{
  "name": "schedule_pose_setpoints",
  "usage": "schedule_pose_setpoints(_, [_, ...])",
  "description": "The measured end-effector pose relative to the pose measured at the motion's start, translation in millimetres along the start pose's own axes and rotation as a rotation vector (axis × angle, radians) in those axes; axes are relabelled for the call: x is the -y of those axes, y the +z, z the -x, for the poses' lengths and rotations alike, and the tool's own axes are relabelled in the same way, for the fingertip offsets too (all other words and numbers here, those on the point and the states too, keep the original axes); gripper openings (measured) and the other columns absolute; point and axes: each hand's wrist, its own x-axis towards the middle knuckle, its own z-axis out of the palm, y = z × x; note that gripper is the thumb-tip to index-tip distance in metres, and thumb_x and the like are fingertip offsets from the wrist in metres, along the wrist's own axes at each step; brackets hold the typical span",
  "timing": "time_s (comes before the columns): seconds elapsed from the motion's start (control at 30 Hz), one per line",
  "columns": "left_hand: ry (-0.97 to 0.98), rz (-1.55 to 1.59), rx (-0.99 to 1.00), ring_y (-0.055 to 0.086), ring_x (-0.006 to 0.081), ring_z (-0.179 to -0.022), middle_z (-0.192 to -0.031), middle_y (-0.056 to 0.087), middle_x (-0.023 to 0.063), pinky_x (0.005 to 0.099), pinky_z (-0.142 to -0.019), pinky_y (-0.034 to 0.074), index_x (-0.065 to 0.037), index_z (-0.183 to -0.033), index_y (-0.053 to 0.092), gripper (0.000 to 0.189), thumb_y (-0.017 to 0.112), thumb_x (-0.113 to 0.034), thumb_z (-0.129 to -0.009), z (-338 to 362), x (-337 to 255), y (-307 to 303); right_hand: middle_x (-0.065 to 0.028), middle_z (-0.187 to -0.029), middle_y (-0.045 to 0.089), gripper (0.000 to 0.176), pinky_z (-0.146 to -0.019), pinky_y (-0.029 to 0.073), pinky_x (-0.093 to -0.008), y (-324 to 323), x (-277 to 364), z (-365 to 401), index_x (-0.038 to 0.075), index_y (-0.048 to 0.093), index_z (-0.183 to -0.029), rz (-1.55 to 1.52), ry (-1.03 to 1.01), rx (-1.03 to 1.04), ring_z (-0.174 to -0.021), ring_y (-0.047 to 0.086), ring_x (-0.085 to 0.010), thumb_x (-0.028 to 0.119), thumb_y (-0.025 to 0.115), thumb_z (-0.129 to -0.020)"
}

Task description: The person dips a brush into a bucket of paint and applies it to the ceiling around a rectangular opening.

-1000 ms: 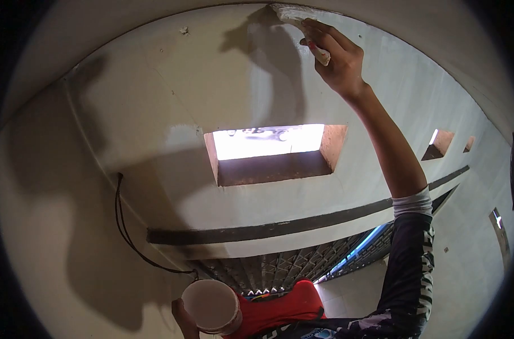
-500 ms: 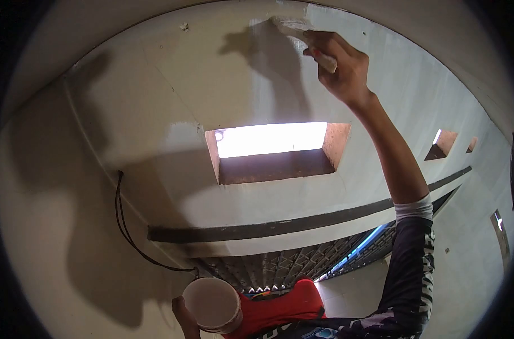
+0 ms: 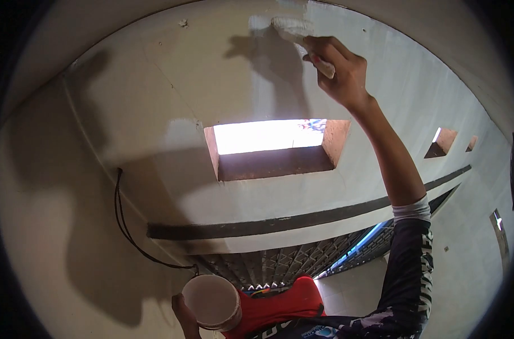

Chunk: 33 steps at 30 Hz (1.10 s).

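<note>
My right hand (image 3: pixel 343 70) is raised high and closed around the handle of a paintbrush (image 3: pixel 293 27). The brush's wide, pale bristles touch the upper wall (image 3: pixel 211 73), on a patch of fresh white paint above the window opening. Down at the bottom, my left hand (image 3: pixel 184 316) grips the side of a white bucket (image 3: pixel 211 302). Its mouth faces up toward me, and the inside looks whitish. Most of the left fingers are hidden behind the bucket.
A bright rectangular window opening (image 3: pixel 271 138) cuts through the wall below the brush. A dark ledge (image 3: pixel 257 226) runs beneath it, above a metal lattice gate (image 3: pixel 291 260). Black cable (image 3: pixel 121 220) hangs from the left wall. Smaller openings (image 3: pixel 442 142) sit at the right.
My right hand and the paintbrush have moved slightly down the wall, and wet white paint shows above and left of the bristles. The left hand and bucket have hardly moved.
</note>
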Motion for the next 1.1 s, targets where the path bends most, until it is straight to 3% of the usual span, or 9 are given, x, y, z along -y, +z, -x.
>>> schedule_pose_setpoints(0.23, [0.053, -0.016, 0.004, 0.050, 0.0227, -0.082, -0.087, 0.053, 0.0113, 0.0392, -0.079, 0.043, 0.002, -0.089, 0.054, 0.024, 0.047, -0.021, -0.094, -11, 23, -5, -0.0083, -0.102, 0.071, 0.026, -0.064, 0.060, -0.0276, -17, 20, 10, 0.004, 0.067, -0.096, -0.057, 0.087, -0.039, -0.077, 0.071, -0.0241, -0.007, 0.075, -0.074])
schedule_pose_setpoints(0.33, [0.046, -0.068, -0.012, 0.050, 0.0230, -0.082, -0.087, 0.053, 0.0115, 0.0394, -0.079, 0.043, 0.002, -0.089, 0.054, 0.024, 0.047, -0.021, -0.094, -2, 6, -2, -0.0090, -0.093, 0.069, 0.021, -0.061, 0.055, -0.0298, -32, 32, 7, 0.004, 0.066, -0.089, 0.149, 0.090, -0.015, -0.073, 0.068, -0.0258, 0.003, 0.080, -0.072])
schedule_pose_setpoints(0.5, [0.011, 0.001, 0.020, 0.050, 0.0235, -0.084, -0.089, 0.054, 0.0122, 0.0393, -0.081, 0.043, 0.002, -0.091, 0.054, 0.025, 0.046, -0.021, -0.094, -3, 9, -6, -0.0061, -0.088, 0.068, 0.023, -0.062, 0.054, -0.0291, -37, 35, 12, -0.001, 0.069, -0.099, -0.369, 0.797, -0.219, -0.075, 0.064, -0.0164, 0.015, 0.077, -0.085])
schedule_pose_setpoints(0.53, [0.034, -0.041, 0.035, 0.050, 0.0236, -0.086, -0.090, 0.054, 0.0125, 0.0391, -0.082, 0.043, 0.002, -0.092, 0.054, 0.025, 0.046, -0.021, -0.094, -4, 10, -6, -0.0061, -0.088, 0.068, 0.023, -0.062, 0.054, -0.0291, -35, 33, 15, -0.001, 0.069, -0.099, -0.367, 0.795, -0.211, -0.075, 0.064, -0.0164, 0.015, 0.077, -0.085])
schedule_pose_setpoints(0.6, [0.037, -0.046, 0.045, 0.050, 0.0236, -0.087, -0.092, 0.054, 0.0121, 0.0389, -0.083, 0.043, 0.002, -0.093, 0.054, 0.025, 0.046, -0.021, -0.094, -1, 2, -3, -0.0021, -0.085, 0.065, 0.029, -0.063, 0.055, -0.0306, -26, 25, 30, -0.003, 0.069, -0.104, -0.654, 1.068, -0.534, -0.071, 0.061, -0.0132, 0.023, 0.071, -0.092])
schedule_pose_setpoints(0.73, [0.046, -0.028, 0.044, 0.051, 0.0232, -0.089, -0.094, 0.054, 0.0109, 0.0380, -0.085, 0.042, 0.002, -0.096, 0.055, 0.025, 0.046, -0.022, -0.094, 10, -18, 5, -0.0042, -0.083, 0.061, 0.039, -0.059, 0.052, -0.0300, -26, 29, 62, -0.002, 0.067, -0.108, -0.837, 1.340, -0.551, -0.074, 0.058, -0.0132, 0.036, 0.062, -0.098])
schedule_pose_setpoints(0.9, [0.033, -0.055, 0.041, 0.051, 0.0227, -0.089, -0.093, 0.054, 0.0105, 0.0380, -0.085, 0.042, 0.001, -0.097, 0.055, 0.025, 0.046, -0.023, -0.094, 11, -20, 4, -0.0085, -0.095, 0.062, 0.047, -0.068, 0.051, -0.0347, -35, 47, 61, -0.002, 0.054, -0.128, -1.157, 1.332, -0.511, -0.084, 0.062, -0.0186, 0.038, 0.048, -0.104])
schedule_pose_setpoints(1.0, [0.024, -0.047, 0.038, 0.051, 0.0225, -0.089, -0.093, 0.054, 0.0105, 0.0379, -0.085, 0.043, 0.000, -0.096, 0.055, 0.025, 0.046, -0.023, -0.094, 8, -15, 3, -0.0172, -0.110, 0.062, 0.056, -0.080, 0.050, -0.0413, -46, 49, 54, -0.004, 0.048, -0.134, -1.359, 1.362, -0.573, -0.101, 0.062, -0.0269, 0.042, 0.041, -0.103])
schedule_pose_setpoints(1.1, [0.010, -0.073, 0.025, 0.051, 0.0223, -0.089, -0.092, 0.054, 0.0105, 0.0378, -0.084, 0.043, 0.000, -0.095, 0.055, 0.025, 0.046, -0.024, -0.094, 10, -19, 4, -0.0298, -0.137, 0.049, 0.076, -0.093, 0.049, -0.0424, -63, 54, 55, -0.009, 0.040, -0.141, -1.854, 1.181, -0.530, -0.125, 0.054, -0.0334, 0.052, 0.046, -0.096])
